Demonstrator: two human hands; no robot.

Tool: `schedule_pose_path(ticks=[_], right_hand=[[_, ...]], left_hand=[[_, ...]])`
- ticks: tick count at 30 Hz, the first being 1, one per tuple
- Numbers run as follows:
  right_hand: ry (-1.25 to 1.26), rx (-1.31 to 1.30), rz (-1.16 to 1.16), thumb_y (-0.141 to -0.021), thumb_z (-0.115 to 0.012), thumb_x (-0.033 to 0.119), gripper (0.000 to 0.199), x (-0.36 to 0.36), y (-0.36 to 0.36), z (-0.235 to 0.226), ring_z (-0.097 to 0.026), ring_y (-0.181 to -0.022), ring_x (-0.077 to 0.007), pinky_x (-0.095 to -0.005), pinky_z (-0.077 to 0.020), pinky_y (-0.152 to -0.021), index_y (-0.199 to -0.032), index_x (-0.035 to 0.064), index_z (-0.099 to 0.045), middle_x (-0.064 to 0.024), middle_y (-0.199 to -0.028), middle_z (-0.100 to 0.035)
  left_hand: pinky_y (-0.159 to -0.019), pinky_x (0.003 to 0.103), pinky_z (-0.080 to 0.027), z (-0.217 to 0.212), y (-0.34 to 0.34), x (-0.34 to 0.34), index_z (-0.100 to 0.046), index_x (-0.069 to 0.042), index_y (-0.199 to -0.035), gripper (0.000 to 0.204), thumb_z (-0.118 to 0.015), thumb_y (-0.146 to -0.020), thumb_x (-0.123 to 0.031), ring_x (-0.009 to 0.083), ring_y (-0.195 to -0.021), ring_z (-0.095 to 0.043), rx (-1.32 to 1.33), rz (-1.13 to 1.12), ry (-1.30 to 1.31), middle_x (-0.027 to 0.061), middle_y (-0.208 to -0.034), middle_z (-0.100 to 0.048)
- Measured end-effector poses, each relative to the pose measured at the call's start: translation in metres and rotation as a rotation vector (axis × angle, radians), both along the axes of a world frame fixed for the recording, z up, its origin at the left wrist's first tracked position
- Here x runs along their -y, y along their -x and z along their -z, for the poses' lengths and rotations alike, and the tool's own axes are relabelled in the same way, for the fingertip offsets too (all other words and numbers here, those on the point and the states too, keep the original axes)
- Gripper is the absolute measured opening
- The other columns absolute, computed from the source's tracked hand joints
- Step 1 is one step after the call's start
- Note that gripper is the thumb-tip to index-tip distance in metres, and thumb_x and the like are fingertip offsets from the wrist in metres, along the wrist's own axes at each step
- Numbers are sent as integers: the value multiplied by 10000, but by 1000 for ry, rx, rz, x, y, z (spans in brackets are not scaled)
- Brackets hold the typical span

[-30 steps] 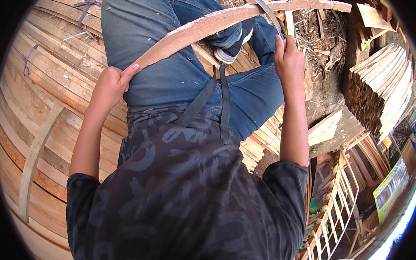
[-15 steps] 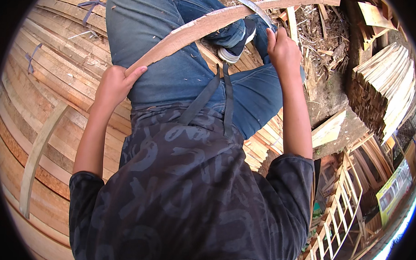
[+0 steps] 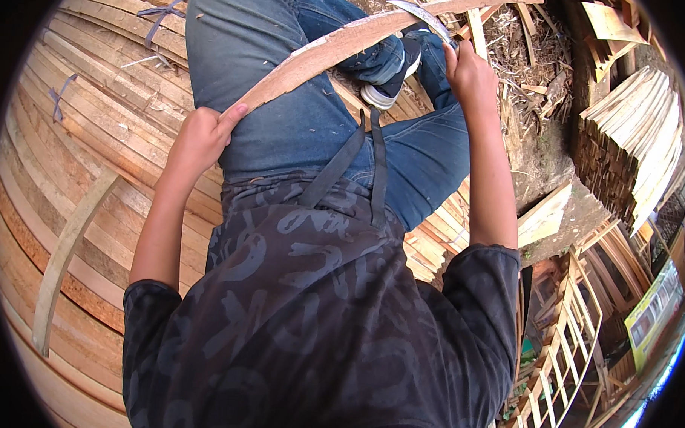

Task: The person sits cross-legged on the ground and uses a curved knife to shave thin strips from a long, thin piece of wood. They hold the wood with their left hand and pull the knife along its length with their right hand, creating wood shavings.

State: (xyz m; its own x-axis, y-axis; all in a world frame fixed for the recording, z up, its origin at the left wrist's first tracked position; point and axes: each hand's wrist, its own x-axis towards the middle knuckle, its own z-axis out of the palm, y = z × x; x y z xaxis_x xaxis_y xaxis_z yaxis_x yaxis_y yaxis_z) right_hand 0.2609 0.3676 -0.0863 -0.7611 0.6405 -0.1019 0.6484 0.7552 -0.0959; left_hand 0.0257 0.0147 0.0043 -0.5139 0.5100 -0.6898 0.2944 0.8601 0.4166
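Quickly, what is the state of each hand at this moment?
Left hand: closed, holding the near end of the long wooden strip.
Right hand: closed, holding the curved-blade knife.

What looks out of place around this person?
One pale wooden strip lies crosswise over the long boards at the left, against their run. Loose wood scraps also litter the ground at upper right, untidy beside the neat stack.
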Motion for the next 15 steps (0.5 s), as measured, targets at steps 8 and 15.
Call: schedule_pose_path(ticks=[8, 15], right_hand=[[-55, 33, 28, -949, -483, 458, 408, -13, -8, -5, -644, -628, -404, -508, -508, -558, -822, 72, -524, -184, -669, -649], [-104, -19, 10, -936, -525, 442, 396, -15, -10, -4, -631, -559, -392, -466, -496, -473, -802, 70, -522, -176, -620, -630]], left_hand=[[-483, 375, -433, 2, 2, 0, -545, 53, -495, 759, -510, -917, -577, 243, -412, -514, -4, 19, 1, 135, -422, -460], [-497, 382, -441, 0, 2, -1, -534, 61, -486, 761, -515, -921, -563, 255, -409, -509, 11, 4, 20, 143, -420, -462]])
